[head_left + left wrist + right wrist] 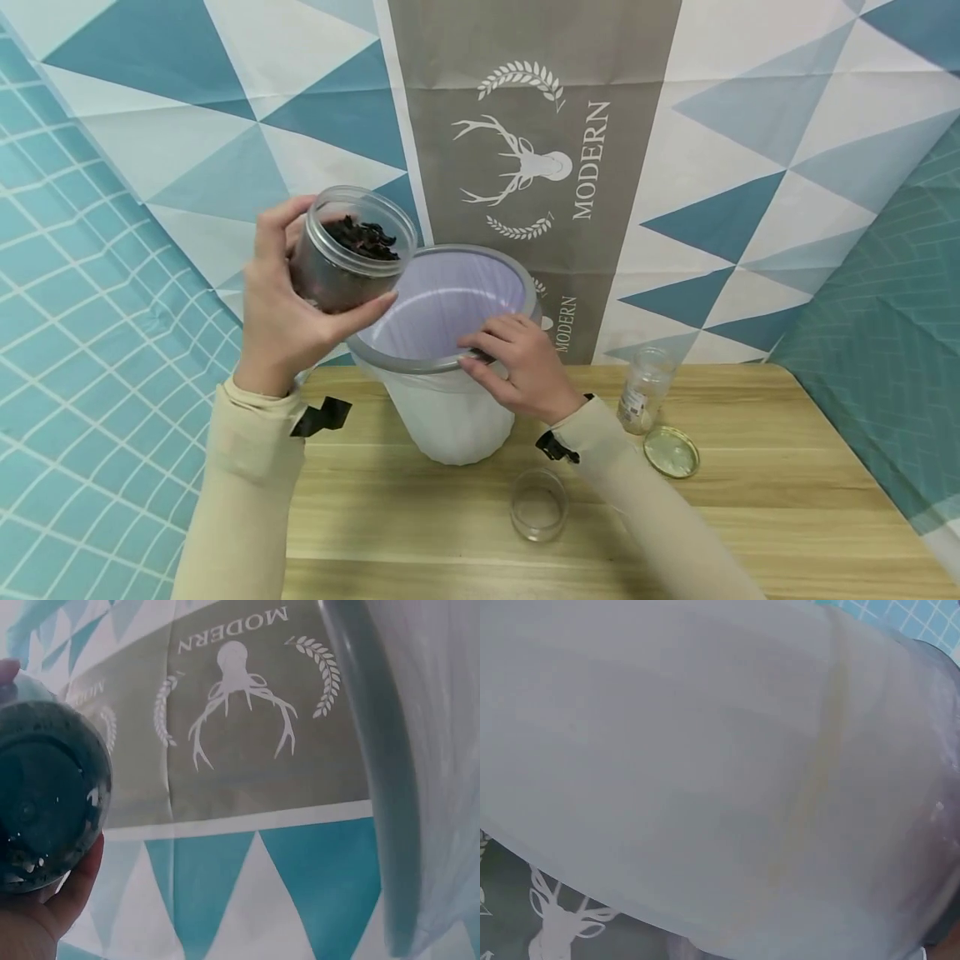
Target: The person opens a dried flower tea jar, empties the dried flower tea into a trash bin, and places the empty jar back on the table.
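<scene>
My left hand grips a clear plastic jar around its side. Dark, shrivelled dried pieces lie inside, and the jar tilts to the right at the upper left of the trash bin. In the left wrist view the jar's round base faces the camera. The white trash bin has a grey rim ring and a pale purple liner bag. On the near right part of that rim, my right hand pinches the edge between fingers and thumb. The bin's white wall fills the right wrist view.
The bin stands on a wooden table against a patterned backdrop. Right of it are a clear jar with a label and a gold-rimmed lid. A clear round lid or shallow dish lies in front of the bin.
</scene>
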`<state>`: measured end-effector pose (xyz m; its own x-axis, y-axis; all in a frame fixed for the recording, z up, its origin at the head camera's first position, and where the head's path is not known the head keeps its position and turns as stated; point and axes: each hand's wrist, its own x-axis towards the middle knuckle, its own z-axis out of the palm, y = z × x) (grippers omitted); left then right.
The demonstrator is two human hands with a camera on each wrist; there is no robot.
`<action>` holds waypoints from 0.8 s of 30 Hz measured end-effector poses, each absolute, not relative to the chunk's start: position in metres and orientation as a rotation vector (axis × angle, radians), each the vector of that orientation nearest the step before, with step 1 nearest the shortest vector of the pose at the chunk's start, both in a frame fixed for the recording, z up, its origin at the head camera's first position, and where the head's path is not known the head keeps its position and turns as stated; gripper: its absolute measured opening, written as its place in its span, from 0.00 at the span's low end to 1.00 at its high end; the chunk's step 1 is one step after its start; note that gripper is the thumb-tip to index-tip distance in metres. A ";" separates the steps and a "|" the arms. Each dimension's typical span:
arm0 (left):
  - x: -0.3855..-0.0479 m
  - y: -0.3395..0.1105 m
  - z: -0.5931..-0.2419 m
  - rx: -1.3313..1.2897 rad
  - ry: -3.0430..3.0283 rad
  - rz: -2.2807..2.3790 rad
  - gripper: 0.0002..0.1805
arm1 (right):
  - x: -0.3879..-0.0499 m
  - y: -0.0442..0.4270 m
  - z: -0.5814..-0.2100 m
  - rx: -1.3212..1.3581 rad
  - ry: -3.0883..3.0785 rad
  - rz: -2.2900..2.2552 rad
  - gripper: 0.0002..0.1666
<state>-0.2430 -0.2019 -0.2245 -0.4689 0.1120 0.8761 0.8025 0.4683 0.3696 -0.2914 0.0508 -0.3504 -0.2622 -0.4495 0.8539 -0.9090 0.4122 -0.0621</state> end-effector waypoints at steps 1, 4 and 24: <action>-0.245 -0.204 -0.224 -0.750 -1.881 -1.041 0.55 | -0.292 0.050 -0.351 1.155 -1.881 0.716 0.28; -0.249 -0.210 -0.224 -0.681 -1.879 -1.007 0.55 | -0.293 0.048 -0.353 1.139 -1.903 0.681 0.25; -0.268 -0.208 -0.237 -0.498 -1.841 -1.205 0.49 | -0.289 0.048 -0.351 1.106 -1.999 0.673 0.12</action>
